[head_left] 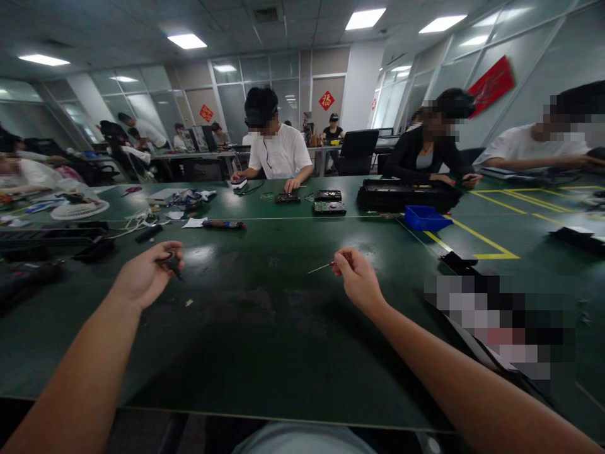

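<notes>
On the left, my left hand (146, 274) is closed around a small dark piece (172, 260) with a narrow end pointing down; its kind is unclear. My right hand (358, 277) pinches a thin screwdriver (321, 268), its slim metal shaft pointing left and a bit of reddish handle showing at the fingers. Both hands are held above the green table (265, 359), well apart from each other. Beneath the left hand lies a tiny pale scrap (189, 302).
A pen-like electric screwdriver (224, 224) lies beyond my left hand. Circuit boards (329, 207), a blue bin (425, 219) and a long black housing (409, 195) stand farther back. Across the table sits a person (283, 148) in white, handling a board. Dark parts lie at far left.
</notes>
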The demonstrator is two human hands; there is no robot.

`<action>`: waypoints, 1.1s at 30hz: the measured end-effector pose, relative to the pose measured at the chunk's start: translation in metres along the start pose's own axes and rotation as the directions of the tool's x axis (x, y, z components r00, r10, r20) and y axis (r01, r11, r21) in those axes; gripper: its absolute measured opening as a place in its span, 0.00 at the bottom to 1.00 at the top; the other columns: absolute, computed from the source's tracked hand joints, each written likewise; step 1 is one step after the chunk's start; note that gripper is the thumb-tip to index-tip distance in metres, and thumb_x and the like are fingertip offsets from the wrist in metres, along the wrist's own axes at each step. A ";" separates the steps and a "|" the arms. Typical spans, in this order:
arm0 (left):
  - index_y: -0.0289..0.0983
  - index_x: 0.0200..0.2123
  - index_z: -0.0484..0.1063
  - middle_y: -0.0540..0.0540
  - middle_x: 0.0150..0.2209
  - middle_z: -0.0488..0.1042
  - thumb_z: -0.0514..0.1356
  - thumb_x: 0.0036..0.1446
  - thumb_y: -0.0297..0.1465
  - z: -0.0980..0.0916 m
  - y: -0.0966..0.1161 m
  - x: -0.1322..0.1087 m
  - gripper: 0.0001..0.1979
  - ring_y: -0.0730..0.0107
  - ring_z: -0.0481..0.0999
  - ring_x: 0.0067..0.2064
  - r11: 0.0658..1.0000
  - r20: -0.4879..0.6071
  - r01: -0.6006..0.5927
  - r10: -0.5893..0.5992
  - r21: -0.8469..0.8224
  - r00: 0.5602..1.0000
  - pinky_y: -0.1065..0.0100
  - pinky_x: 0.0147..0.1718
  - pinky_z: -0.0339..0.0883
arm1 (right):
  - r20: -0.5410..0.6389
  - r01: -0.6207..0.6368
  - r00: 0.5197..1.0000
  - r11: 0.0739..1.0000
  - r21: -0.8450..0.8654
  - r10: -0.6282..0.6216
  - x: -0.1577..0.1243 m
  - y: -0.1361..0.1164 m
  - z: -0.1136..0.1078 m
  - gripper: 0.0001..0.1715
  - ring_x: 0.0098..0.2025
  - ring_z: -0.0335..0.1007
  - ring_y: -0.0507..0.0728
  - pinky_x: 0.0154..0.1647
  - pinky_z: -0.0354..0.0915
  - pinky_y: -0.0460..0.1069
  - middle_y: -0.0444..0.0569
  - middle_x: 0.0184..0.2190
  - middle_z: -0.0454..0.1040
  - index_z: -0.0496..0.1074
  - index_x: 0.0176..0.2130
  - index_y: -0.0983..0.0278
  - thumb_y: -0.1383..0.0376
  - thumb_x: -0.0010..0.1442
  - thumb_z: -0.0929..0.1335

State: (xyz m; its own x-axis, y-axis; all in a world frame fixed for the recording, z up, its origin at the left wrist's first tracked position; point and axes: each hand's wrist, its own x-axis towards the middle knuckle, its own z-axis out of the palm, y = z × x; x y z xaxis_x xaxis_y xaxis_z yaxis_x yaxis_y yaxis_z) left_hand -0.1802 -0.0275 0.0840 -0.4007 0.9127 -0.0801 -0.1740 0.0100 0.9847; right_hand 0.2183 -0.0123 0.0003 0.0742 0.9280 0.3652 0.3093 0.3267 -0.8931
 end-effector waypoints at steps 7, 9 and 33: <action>0.30 0.36 0.74 0.43 0.28 0.71 0.54 0.44 0.21 0.107 -0.032 -0.033 0.15 0.67 0.70 0.31 0.993 0.487 0.056 -0.102 0.107 0.868 0.69 0.30 0.66 | 0.016 -0.002 1.000 1.000 0.002 0.002 -0.002 -0.008 -0.003 0.16 0.31 0.70 0.56 0.36 0.66 0.52 0.47 0.29 0.74 0.71 0.38 0.61 0.52 0.64 0.66; 0.31 0.36 0.74 0.44 0.28 0.71 0.53 0.43 0.22 0.132 -0.046 -0.042 0.16 0.67 0.70 0.31 0.989 0.583 0.025 -0.108 0.149 0.805 0.68 0.31 0.64 | 0.013 0.001 1.000 1.000 0.015 -0.001 -0.003 -0.010 -0.004 0.16 0.31 0.70 0.56 0.35 0.66 0.52 0.47 0.29 0.74 0.72 0.38 0.62 0.52 0.64 0.66; 0.40 0.50 0.74 0.45 0.51 0.77 0.65 0.55 0.25 0.166 -0.117 -0.056 0.19 0.59 0.74 0.54 0.683 0.722 -0.626 0.208 0.376 0.660 0.57 0.57 0.63 | -0.045 0.117 0.992 0.990 0.080 -0.114 -0.012 -0.017 -0.002 0.13 0.32 0.75 0.56 0.36 0.71 0.52 0.48 0.31 0.78 0.72 0.40 0.61 0.55 0.66 0.65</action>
State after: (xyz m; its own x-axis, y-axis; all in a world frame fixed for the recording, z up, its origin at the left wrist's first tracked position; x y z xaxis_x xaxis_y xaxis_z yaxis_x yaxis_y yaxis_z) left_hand 0.0118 -0.0121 -0.0007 0.3489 0.8994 0.2634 0.4708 -0.4112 0.7805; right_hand 0.2138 -0.0299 0.0117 0.0816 0.8758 0.4757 0.2392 0.4462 -0.8624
